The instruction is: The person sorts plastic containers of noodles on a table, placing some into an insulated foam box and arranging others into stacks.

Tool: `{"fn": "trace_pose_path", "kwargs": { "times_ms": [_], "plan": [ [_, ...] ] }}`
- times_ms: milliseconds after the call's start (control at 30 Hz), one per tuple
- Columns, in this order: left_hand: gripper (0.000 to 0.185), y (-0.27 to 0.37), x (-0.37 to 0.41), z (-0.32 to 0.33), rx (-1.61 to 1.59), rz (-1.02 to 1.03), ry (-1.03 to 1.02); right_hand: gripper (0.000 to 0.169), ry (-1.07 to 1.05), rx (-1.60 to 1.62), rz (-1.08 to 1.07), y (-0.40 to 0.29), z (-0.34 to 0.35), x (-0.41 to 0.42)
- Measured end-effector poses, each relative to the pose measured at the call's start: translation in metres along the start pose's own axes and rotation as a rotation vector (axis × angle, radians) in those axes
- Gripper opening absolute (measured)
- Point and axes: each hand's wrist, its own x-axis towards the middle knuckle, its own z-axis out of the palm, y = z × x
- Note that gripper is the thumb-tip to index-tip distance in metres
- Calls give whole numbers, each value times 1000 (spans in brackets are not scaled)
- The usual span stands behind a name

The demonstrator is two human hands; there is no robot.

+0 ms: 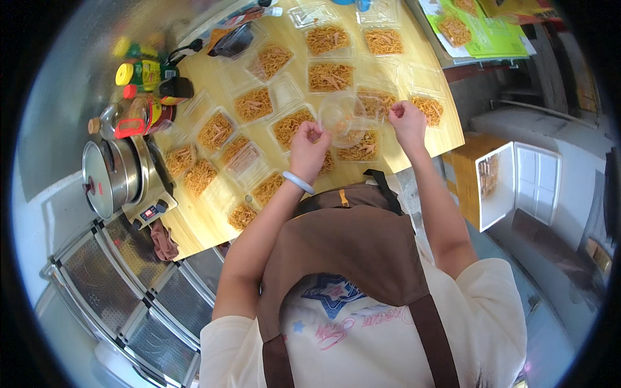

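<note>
My left hand, a pale bangle on its wrist, pinches the rim of a round clear plastic bowl with a little orange food in it. My right hand is raised to the right of the bowl, fingertips drawn together; whether something thin is between them I cannot tell. Under and around both hands lie several clear plastic trays of noodles with pink strips on top, such as one tray beyond the bowl and another just below it. One more noodle tray sits beside my right hand.
A wooden table carries the trays. At left stand a lidded steel pot on an electric cooker, sauce bottles and a brown cloth. A cardboard box and an open white foam box are right of the table.
</note>
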Motion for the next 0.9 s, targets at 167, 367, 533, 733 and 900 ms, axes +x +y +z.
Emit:
{"fn": "trace_pose_path", "kwargs": {
  "times_ms": [167, 367, 533, 733, 900],
  "plan": [
    [10, 2, -10, -13, 19, 23, 25, 16, 71, -144, -153, -4, 7, -1],
    [13, -1, -25, -32, 18, 99, 57, 24, 55, -85, -669, -115, 6, -39],
    [16, 3, -41, -63, -2, 126, 135, 30, -324, -100, -955, -151, 31, -46],
    [19, -3, -70, -108, -36, 149, 164, 17, -577, -250, -1199, -190, 63, -60],
    [19, -14, -103, -147, -72, 81, 303, 15, -639, -257, -1315, -219, 102, -82]
  ]
}}
